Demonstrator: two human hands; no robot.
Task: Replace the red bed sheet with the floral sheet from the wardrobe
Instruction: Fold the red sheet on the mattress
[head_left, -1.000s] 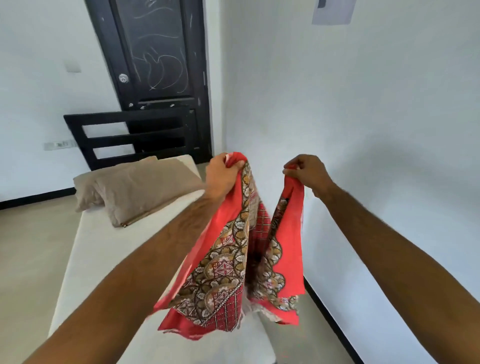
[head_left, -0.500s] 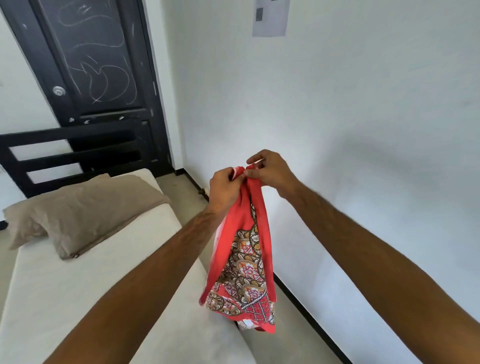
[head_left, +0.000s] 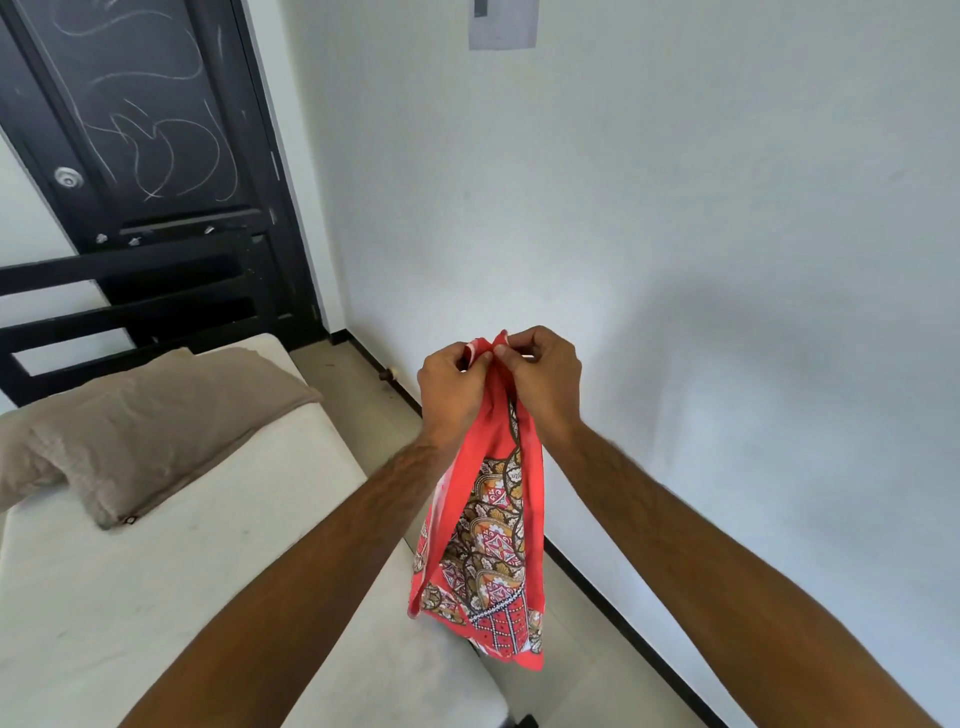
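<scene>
**Red sheet held folded in both hands beside the bare bed**

White wall (head_left: 675, 208) fills the right and upper part of the view, with a grey panel (head_left: 503, 23) fixed high on it and a black skirting strip (head_left: 623, 623) running along its foot. To the left stands a black door (head_left: 150, 119) marked with pale chalk scribbles and fitted with a round lock (head_left: 68, 178). In front of the door is the black slatted headboard (head_left: 130, 306) of the bed.

The mattress (head_left: 182, 597) lies uncovered, cream-white, reaching from the headboard down to the lower edge of the view. A taupe pillow (head_left: 145, 431) lies at its head end, just beside the headboard, with a zip tab showing at its lower corner. Beige floor (head_left: 363, 384) shows between the mattress and the wall.

The red bed sheet (head_left: 493, 540), red with a brown, cream and black ornamental print, hangs in the air over the right edge of the mattress and the strip of floor, folded lengthwise into a narrow drape. Both bare forearms reach forward to it. The left hand (head_left: 451, 395) is closed around the top edge of the cloth, fingers curled in. The right hand (head_left: 543, 382) is touching the left, its thumb and fingertips pinching the same top corner of the red bed sheet.
</scene>
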